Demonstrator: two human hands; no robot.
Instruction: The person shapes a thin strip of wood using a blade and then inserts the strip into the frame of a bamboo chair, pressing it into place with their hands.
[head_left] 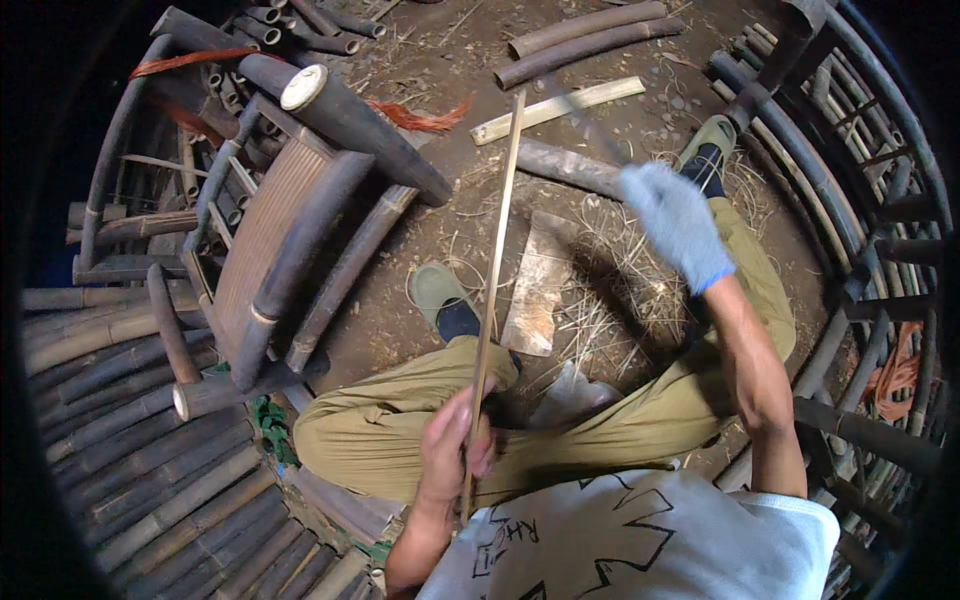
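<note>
My bare left hand [458,445] is closed round the lower part of a long, narrow bamboo strip [503,220]. The strip stands up from my lap and reaches away past my knees. Out to the right, above my right shin, my right hand [675,220] wears a pale blue-grey glove and is closed on a knife [590,125]. Motion blurs its long thin blade, which points away and to the left, apart from the strip; the glove hides the handle. A split bamboo piece [560,110] lies on the ground beyond the strip's far end.
A bamboo chair [270,240] lies tipped at the left, above rows of dark bamboo poles [150,470]. Thin shavings [620,300] and a flat board [540,285] lie between my feet. Two curved bamboo pieces [590,40] rest farther off. A bamboo frame [870,200] stands close on the right.
</note>
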